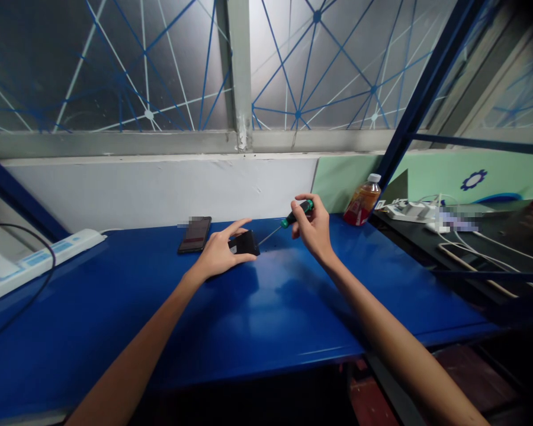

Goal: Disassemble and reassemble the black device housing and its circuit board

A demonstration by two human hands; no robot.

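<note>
Right hand (313, 228): thumb and fingers curled snugly round the handle of the screwdriver
Screwdriver (298, 214): black and green handle, thin metal shaft slanting down and left, tip at the block's right end; whether they touch cannot be told
Left hand (220, 251): thumb along the near edge of the block and fingers along its far edge, holding it between them
Block (246, 242): small, black, squared at the edges, a paler patch beside the fingers; it is between the two hands, over the far half of the table, and whether it rests there is unclear
Phone (195, 235): dark, lying just beyond the left hand
Table (270, 319): glossy blue, with pale reflections and a few dark specks near the tip
Power strip (48, 260): white and light blue, at the left, a black cable (53, 266) looping across it
Bottle (363, 201): white cap, red and amber body, at the far right corner
Wall (160, 189): white, below windows (182, 65) crossed by blue and white lines
Right side: a dark surface (493, 242) with white cables, a green panel (444, 177) behind
</note>
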